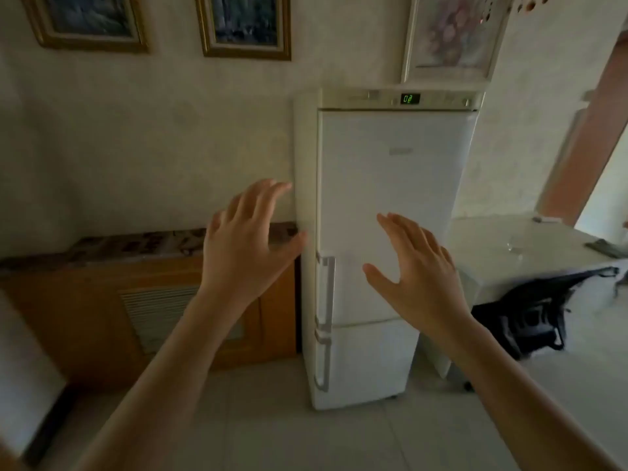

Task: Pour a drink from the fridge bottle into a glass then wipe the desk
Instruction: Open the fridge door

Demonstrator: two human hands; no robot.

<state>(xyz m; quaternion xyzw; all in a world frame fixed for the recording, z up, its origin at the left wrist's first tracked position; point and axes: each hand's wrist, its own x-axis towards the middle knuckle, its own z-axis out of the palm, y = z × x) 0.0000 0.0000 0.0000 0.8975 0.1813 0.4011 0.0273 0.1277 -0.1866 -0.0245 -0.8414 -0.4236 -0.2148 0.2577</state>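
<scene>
Fridge (390, 185) dead ahead, white and tall, both doors closed, standing against the pale wall with a green "02" glowing on its display (411, 98) up top. Two grey handles (326, 290) run down the left edge of the doors, one above the other. Bottle — can't see one anywhere.

Both arms are stretched out in front, palms facing away. Left hand (246, 243) is spread wide, fingers fanned and slightly bent, holding nothing, hovering in front of the fridge's left side and the wall next to it. Right hand (418, 270) is wide too, fingers straight and close together, thumb out, up in front of the upper door. Whether it touches the door, I can't tell.

Off to the right, a white desk (492, 246) sits just beside the fridge, with a clear glass (515, 244) on it, blurry, and a dark chair (537, 311) tucked under. To the left, a wooden cabinet (85, 300) with a marbled top and a slatted grille. Framed pictures (244, 25) hang on the wall above.
</scene>
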